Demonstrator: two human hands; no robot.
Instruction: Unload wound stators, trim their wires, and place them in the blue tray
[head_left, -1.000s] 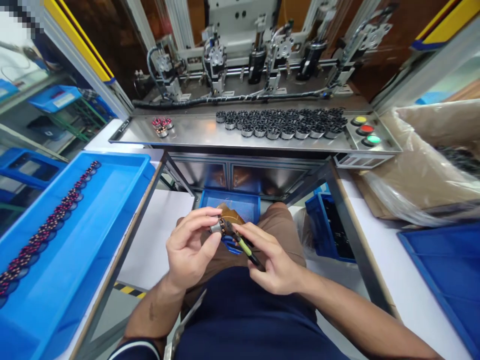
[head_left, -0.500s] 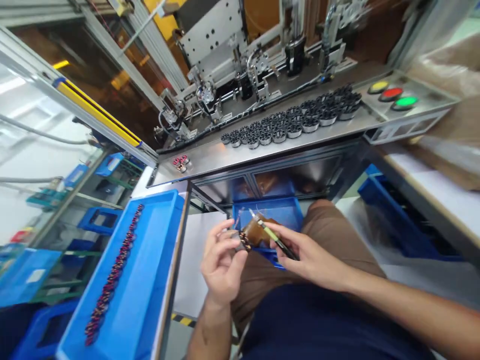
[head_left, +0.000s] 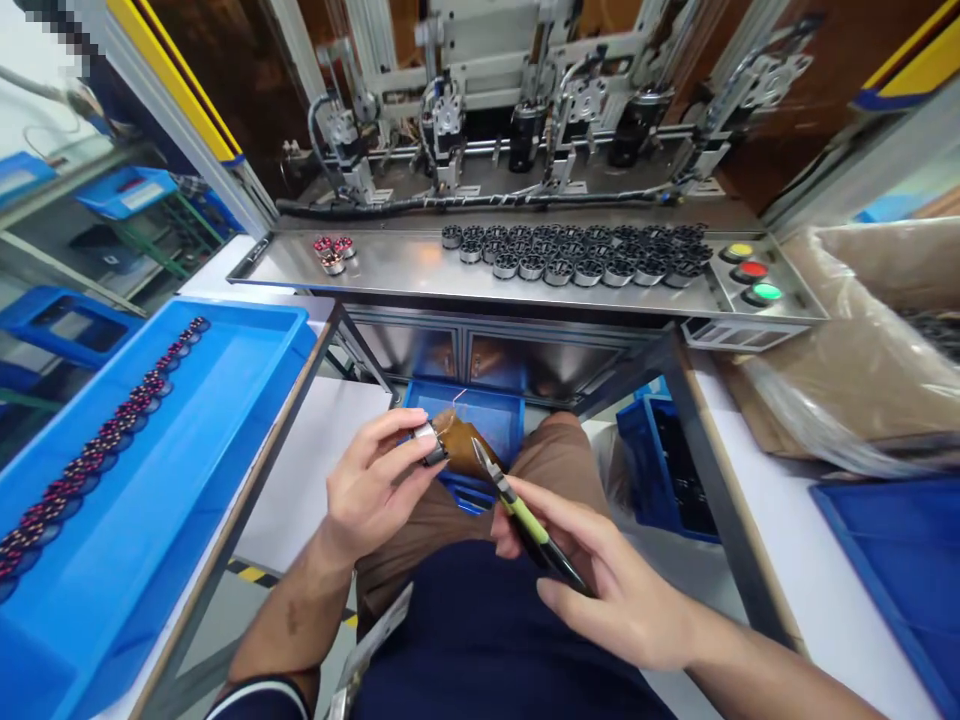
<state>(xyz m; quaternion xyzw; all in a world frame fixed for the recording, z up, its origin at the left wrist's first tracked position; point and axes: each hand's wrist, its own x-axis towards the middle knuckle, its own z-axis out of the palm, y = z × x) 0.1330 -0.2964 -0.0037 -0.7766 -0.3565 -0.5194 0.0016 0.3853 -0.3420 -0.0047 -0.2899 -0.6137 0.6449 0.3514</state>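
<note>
Between the fingers and thumb of my left hand (head_left: 379, 475) is a small round motor part (head_left: 429, 443) with a silvery rim, tilted on its side. Thin copper-coloured wire seems to stick out of its far side. My right hand (head_left: 600, 560) is closed around a pair of cutting pliers (head_left: 525, 515) with green and black handles. The pliers' jaws point up and left, a short way right of the part and apart from it. Beneath both hands, over my lap, lies a brown sheet (head_left: 466, 450), partly hidden by the fingers.
A steel ledge (head_left: 397, 265) carries rows of black round parts (head_left: 585, 255) and a few red-and-copper wound parts (head_left: 332, 255). Left stands a blue tray (head_left: 187, 440) with a line of wound parts. Coloured buttons (head_left: 750, 271) and a plastic-lined carton (head_left: 847, 370) are at right.
The view has turned and levelled toward the machine. My left hand has turned the motor part so its silvery rim shows. The pliers have drawn slightly away from it.
</note>
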